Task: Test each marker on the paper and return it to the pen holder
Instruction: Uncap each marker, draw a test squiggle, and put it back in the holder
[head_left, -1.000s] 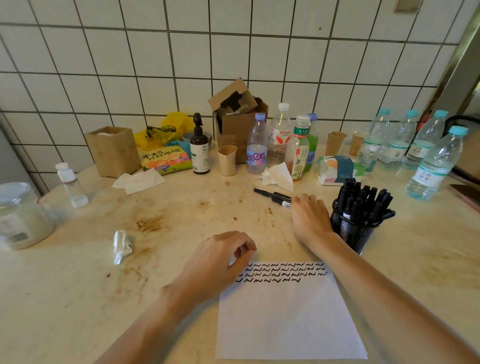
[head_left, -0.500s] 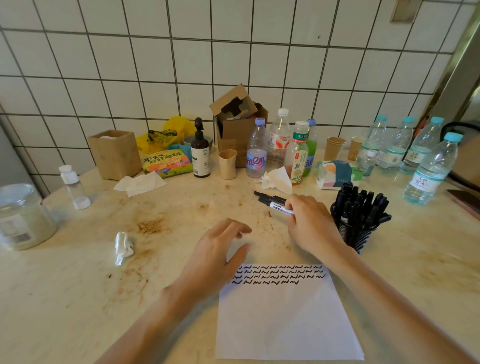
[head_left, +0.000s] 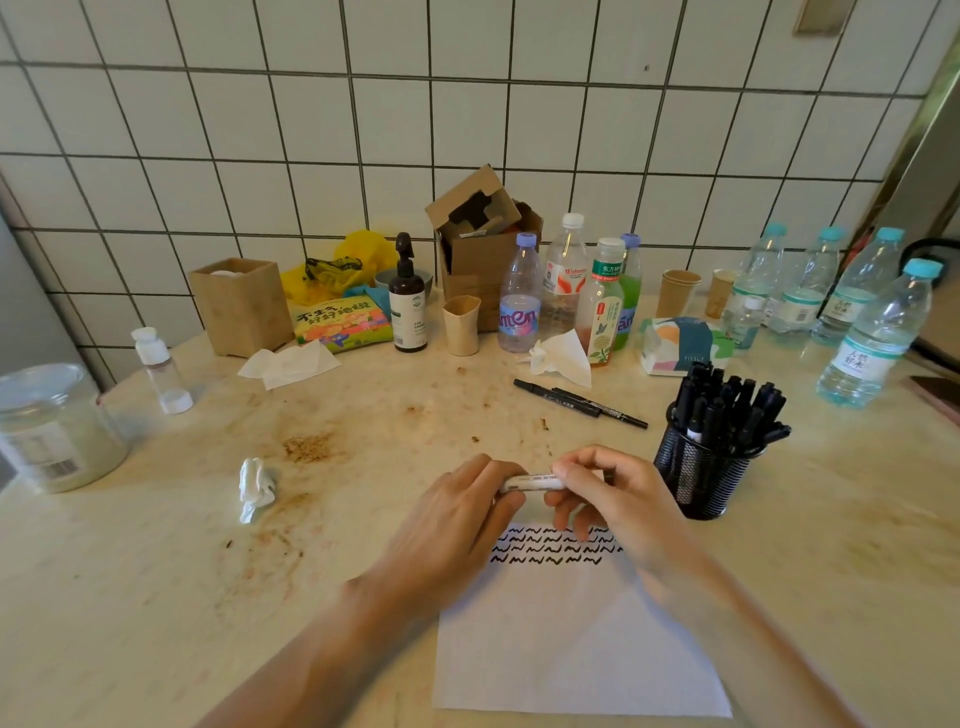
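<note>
A marker (head_left: 531, 483), gripped by both hands (left (head_left: 457, 525), right (head_left: 618, 499)), hovers over stained counter (head_left: 156, 571) below tiled wall (head_left: 311, 130).

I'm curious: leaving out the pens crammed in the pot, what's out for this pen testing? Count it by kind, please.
marker held between left hand and right hand: 1
loose markers lying on the counter: 2
pen holder: 1
paper with test squiggles: 1
Total: 5
</note>
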